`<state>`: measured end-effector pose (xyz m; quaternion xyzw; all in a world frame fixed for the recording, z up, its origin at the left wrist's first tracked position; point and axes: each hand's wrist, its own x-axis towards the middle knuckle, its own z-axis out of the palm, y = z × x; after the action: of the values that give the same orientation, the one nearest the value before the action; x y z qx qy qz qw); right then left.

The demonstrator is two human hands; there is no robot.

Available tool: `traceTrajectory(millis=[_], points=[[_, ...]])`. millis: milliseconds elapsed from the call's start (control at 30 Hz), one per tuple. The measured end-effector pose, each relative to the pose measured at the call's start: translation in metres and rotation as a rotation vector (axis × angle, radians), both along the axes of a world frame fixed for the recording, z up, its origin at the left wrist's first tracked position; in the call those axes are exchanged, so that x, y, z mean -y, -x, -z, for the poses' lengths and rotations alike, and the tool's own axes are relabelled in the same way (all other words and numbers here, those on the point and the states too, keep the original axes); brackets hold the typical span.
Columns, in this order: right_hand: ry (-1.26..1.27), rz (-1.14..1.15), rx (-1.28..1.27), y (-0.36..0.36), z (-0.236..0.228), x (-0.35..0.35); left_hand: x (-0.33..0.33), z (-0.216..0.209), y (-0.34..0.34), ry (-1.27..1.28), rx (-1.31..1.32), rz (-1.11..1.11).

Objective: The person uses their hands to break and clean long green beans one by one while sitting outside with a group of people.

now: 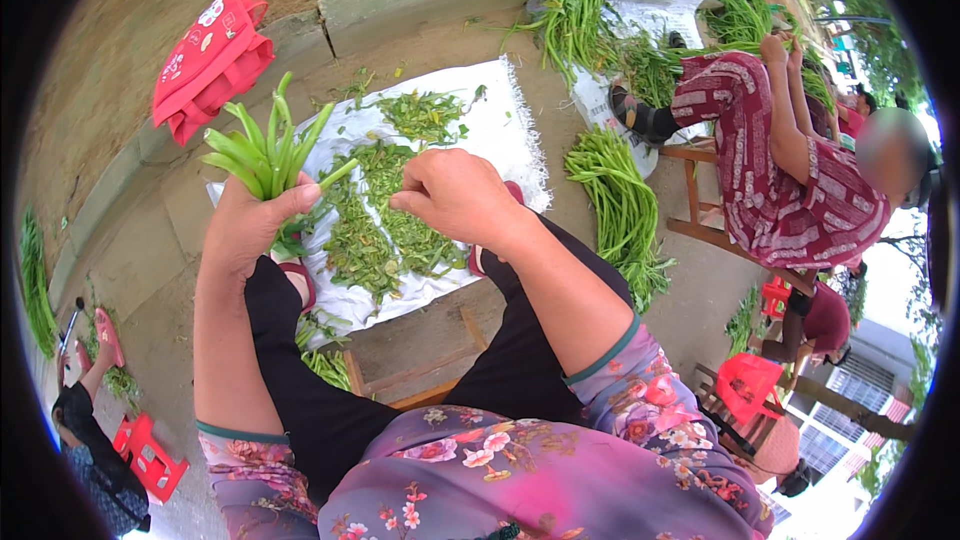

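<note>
A bunch of thick green leafy-vegetable stalks (262, 152) stands up out of my left hand (245, 225), whose fingers wrap round its lower part. One stalk sticks out sideways toward the right. My right hand (458, 192) is a little apart from the bunch, with its fingers curled in; whatever lies in them, if anything, is hidden. Below both hands a white woven sheet (512, 135) covers the ground between my feet. Scattered over it are torn green leaves and trimmings (365, 245), some of them yellowish.
A red cloth bag (213, 65) rests by the kerb (420, 2) at the far left. Long green stalks (612, 185) lie in a heap to the right. Beyond them a seated person in maroon patterned clothes (735, 105) handles greens. Red plastic stools (150, 455) stand farther off.
</note>
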<state>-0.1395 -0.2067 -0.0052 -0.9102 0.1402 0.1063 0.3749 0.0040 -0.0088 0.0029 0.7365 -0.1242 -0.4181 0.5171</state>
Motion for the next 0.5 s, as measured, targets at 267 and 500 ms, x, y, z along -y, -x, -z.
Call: traceTrajectory(millis=[267, 500], points=[[-0.1, 0.103, 0.44, -0.005, 0.008, -0.004, 0.003, 0.004, 0.002, -0.037, -0.024, 0.075], [0.033, -0.05, 0.471, -0.003, 0.011, -0.012, 0.007, 0.006, 0.008, -0.053, -0.006, 0.114]])
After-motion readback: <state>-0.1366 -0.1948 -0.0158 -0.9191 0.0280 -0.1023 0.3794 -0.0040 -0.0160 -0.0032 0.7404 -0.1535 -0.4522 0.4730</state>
